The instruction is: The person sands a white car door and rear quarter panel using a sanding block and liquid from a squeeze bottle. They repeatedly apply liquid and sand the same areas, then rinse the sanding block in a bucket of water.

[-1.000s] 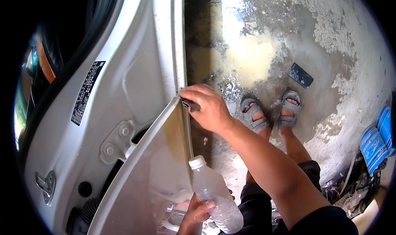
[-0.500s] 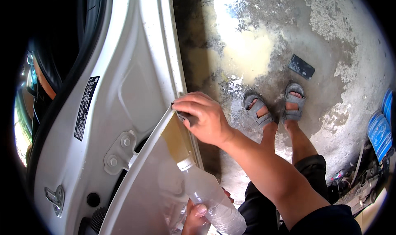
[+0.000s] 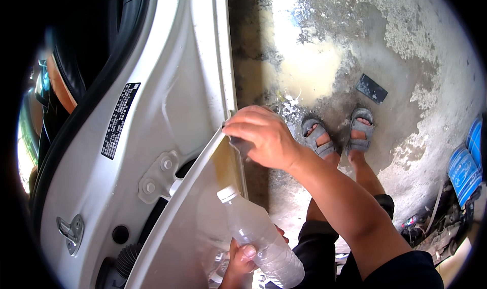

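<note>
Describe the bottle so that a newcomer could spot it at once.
Start from the white car body at left, then follow the pale door panel down to the left hand. It holds the tilted bottle, set apart from the opaque panel by its translucent body and white cap.

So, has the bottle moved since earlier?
Yes: the bottle has shifted leftward in view, judged against the right edge of the white panel; its cap now appears left of it.
</note>
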The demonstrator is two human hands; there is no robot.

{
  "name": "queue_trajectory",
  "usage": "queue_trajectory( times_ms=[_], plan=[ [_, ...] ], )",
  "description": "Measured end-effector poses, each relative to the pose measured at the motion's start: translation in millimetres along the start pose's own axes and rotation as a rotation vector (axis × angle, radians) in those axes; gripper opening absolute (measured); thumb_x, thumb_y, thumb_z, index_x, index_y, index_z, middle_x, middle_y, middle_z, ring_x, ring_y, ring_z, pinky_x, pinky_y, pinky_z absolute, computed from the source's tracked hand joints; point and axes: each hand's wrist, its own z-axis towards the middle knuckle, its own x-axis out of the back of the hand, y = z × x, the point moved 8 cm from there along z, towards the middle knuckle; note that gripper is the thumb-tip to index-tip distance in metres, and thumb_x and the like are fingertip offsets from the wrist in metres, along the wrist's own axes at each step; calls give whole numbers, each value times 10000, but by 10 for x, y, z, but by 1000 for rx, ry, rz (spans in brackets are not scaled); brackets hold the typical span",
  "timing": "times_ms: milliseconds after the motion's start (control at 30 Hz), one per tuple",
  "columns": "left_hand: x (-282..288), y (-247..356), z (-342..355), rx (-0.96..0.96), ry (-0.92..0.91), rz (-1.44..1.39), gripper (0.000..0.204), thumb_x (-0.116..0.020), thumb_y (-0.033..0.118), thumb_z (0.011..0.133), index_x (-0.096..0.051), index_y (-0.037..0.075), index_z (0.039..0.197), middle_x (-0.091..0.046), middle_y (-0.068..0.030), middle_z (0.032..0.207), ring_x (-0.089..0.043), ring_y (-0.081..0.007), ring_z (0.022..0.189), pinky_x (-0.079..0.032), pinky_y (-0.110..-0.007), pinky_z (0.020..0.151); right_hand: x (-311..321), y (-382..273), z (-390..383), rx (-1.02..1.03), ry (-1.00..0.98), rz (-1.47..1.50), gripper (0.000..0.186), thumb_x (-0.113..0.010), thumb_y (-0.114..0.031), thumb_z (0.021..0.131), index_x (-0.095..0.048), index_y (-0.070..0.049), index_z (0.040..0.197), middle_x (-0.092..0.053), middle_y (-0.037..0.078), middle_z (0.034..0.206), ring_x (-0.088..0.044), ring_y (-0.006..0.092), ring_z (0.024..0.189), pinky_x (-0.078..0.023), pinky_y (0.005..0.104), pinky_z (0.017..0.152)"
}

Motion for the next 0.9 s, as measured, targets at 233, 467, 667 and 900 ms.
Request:
queue_trajectory(
  times_ms=[233,467,667,900],
  plan=[
    [-24,21,-63,3,35,1,889,-790,429,683,-437,-21,1364,-664,-252,984,-702,-392,854,-601,-485,715,77,-114,114,13,-103,-30,373,-724,71,608,-719,-61,958,-696,40,989,-663,237,997,-516,368,878],
    [-80,51,-136,-15,35,19,894,-772,457,703,-426,-28,1369,-665,-251,975,-705,-393,830,-605,-493,713,59,-322,153,21,-52,-3,378,-724,50,604,-718,-71,962,-688,40,999,-657,253,1005,-517,380,873],
    [-69,53,-228,15,53,24,873,-767,481,718,-453,-23,1358,-669,-242,948,-704,-379,799,-595,-476,670,9,-556,227,117,-113,105,377,-728,39,609,-715,-66,970,-689,52,997,-654,249,992,-517,387,849],
    [-2,-7,-280,33,115,5,842,-758,492,749,-461,-8,1357,-673,-227,947,-702,-359,781,-582,-445,646,-64,-779,112,105,-31,20,415,-751,19,605,-723,-61,1011,-689,46,1047,-648,246,1014,-518,404,910]
  ],
)
